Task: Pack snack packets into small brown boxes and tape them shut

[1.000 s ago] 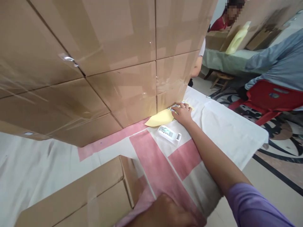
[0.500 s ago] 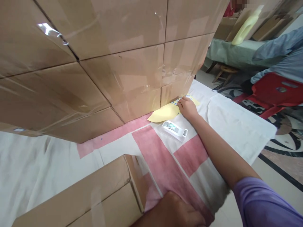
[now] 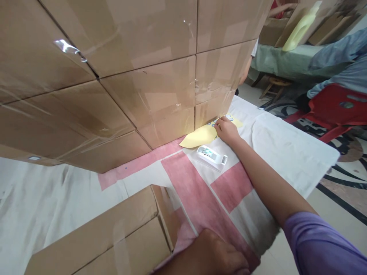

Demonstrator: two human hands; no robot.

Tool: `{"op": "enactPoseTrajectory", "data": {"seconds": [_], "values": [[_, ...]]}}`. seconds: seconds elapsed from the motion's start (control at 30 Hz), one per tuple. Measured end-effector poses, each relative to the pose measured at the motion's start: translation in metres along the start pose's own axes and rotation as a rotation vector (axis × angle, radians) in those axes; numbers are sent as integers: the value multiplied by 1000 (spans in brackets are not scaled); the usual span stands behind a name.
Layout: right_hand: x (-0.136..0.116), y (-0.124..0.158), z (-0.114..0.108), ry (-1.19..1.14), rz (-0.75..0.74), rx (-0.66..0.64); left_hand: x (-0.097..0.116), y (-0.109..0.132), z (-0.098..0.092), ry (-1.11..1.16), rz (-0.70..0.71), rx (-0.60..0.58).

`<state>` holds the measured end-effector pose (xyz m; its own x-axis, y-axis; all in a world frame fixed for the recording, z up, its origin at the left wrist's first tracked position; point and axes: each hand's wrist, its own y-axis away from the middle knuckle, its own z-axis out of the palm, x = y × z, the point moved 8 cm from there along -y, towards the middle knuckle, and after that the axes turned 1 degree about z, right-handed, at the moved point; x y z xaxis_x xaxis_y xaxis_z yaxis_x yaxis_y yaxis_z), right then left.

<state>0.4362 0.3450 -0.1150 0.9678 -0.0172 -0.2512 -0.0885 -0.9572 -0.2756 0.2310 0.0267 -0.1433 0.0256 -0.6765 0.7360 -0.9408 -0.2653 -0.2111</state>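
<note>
My right hand (image 3: 226, 130) reaches to a yellow sheet with blue-edged labels (image 3: 197, 137) at the foot of the stacked cartons (image 3: 149, 91); its fingers are bent together on the sheet's labelled part. My left hand (image 3: 219, 256) is curled at the bottom edge, above the red-and-white cloth, and whatever its fingers hold, if anything, is hidden. A white packaged item with a printed label (image 3: 209, 156) lies on the cloth just below the yellow sheet. The closed cardboard box (image 3: 114, 236) lies left of my left hand.
The cartons form a tall wall across the left and middle. The white table's corner (image 3: 332, 154) juts out at right. Beyond are a red chair (image 3: 338, 107), a seated person's blue sleeve, a wooden stool (image 3: 273, 86) and a yellow bottle (image 3: 301, 30).
The view has shifted slightly. Both hands stay in nearly the same places. A bit of another person now shows beyond the cartons' right edge.
</note>
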Motion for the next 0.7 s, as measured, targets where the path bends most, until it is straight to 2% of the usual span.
{"op": "enactPoseTrajectory", "data": {"seconds": [0.27, 0.4, 0.5, 0.6, 0.7], "values": [[11, -3, 2, -38, 125, 21, 2, 0, -3, -17, 11, 1], [15, 0, -5, -127, 170, 84, 4, 1, -5, -31, 4, 11], [9, 5, -17, -223, 143, 167, 7, 0, -8, -34, 8, 27], [-12, 14, -42, -521, 36, 278, 15, -3, -26, 29, 37, 118], [-48, 34, -78, -854, -69, 365, 28, 1, -64, 72, 39, 274]]}}
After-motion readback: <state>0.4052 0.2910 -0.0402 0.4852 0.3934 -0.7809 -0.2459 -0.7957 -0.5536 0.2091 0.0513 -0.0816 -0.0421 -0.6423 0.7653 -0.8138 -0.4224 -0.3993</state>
